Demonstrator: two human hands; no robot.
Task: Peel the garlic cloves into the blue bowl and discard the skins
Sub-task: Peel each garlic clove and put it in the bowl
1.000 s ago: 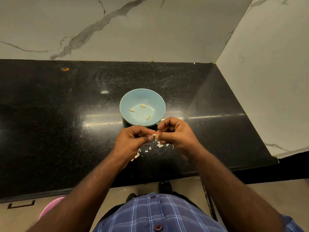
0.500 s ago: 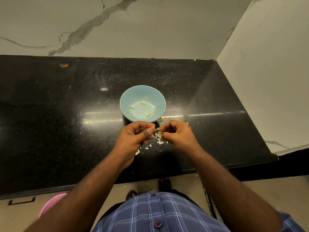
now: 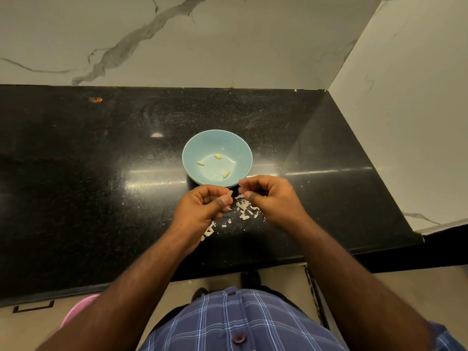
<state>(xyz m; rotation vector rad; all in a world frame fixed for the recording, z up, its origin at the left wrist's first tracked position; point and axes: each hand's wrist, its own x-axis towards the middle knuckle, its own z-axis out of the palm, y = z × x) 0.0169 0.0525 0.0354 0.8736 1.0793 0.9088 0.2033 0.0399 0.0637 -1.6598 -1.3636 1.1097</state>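
Black granite bench [image 3: 76,198] carries a blue bowl [image 3: 192,153] holding three peeled cloves, at six o'clock of which the left hand [image 3: 202,209] pinches a pale garlic clove [image 3: 229,193], right hand [image 3: 271,198] grip curled over scattered skins [image 3: 244,209].

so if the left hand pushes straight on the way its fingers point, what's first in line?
Probably the right hand: the left hand, pinching a clove, points across at it. Depth unclear; the bowl lies just beyond.
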